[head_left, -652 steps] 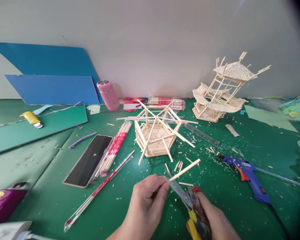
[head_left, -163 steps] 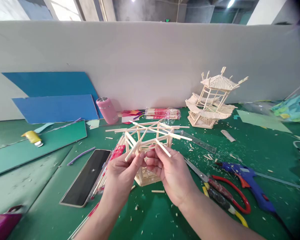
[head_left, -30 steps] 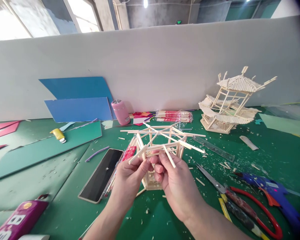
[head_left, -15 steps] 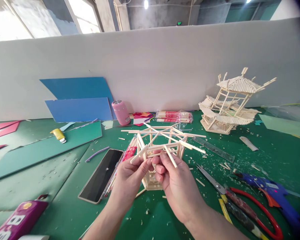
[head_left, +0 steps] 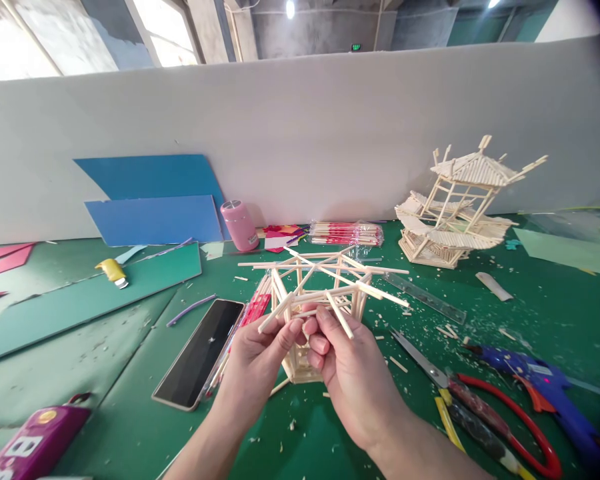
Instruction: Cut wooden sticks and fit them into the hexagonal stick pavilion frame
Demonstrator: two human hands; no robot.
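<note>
A pavilion-like frame of thin wooden sticks [head_left: 300, 275] stands on the green table in front of me, with stick ends jutting out around its top. My left hand [head_left: 260, 353] and my right hand [head_left: 353, 373] meet at its near side, thumbs and fingertips pinched together. Between them runs a short wooden stick [head_left: 307, 313], level, just under the top beam; both hands grip it by its ends. Whether it touches the uprights I cannot tell. My fingers cover part of the frame's lower front.
A finished-looking stick pavilion [head_left: 460, 207] stands back right. On the right lie scissors [head_left: 430, 367], a blue glue gun [head_left: 530, 373] and a clear ruler [head_left: 425, 297]. A phone [head_left: 200, 353], stick packets [head_left: 347, 233] and a pink bottle [head_left: 240, 225] are nearby. A white partition [head_left: 300, 133] rises behind.
The whole view has shifted slightly, so things appear a little further left. Both hands keep their pinch at the frame's near side, almost unmoved.
</note>
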